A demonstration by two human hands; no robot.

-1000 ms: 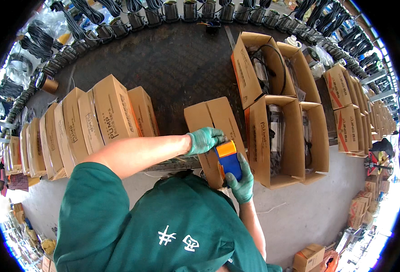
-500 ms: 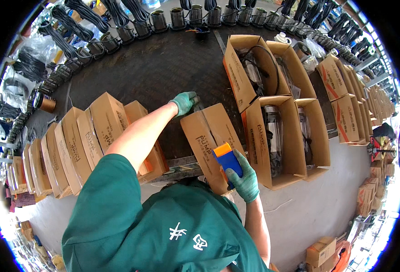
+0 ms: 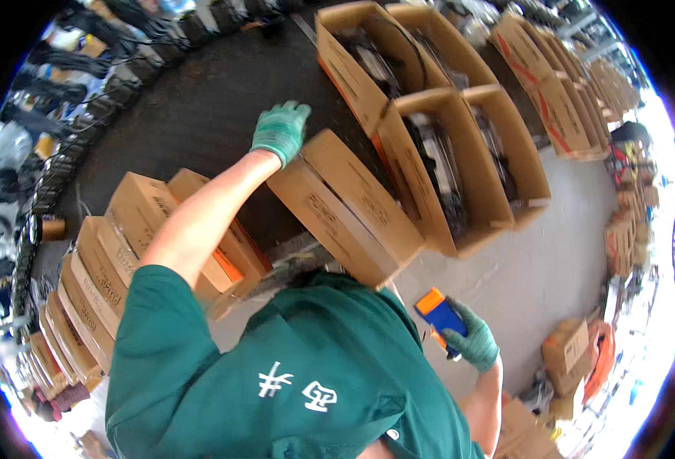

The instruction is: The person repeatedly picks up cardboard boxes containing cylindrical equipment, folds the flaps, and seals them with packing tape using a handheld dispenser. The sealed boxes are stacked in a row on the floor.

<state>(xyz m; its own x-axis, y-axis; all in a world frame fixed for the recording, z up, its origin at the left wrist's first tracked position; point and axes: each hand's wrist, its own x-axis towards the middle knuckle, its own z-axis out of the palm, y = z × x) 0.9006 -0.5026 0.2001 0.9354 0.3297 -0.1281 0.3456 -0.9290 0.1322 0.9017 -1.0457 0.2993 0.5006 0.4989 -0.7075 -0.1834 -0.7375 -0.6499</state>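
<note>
While gripped, blue-orange tool (image 3: 440, 316) points up-left, right hand (image 3: 475, 342).

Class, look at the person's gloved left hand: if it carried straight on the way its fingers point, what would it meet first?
Probably the dark work surface beyond the closed cardboard box; the left hand points up-frame past the box's far end, though depth is unclear.

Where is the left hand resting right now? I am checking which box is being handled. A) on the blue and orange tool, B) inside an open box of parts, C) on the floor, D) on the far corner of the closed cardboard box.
D: the left hand lies on the far corner of the closed cardboard box, while the right hand holds the blue and orange tool away from it.
</note>
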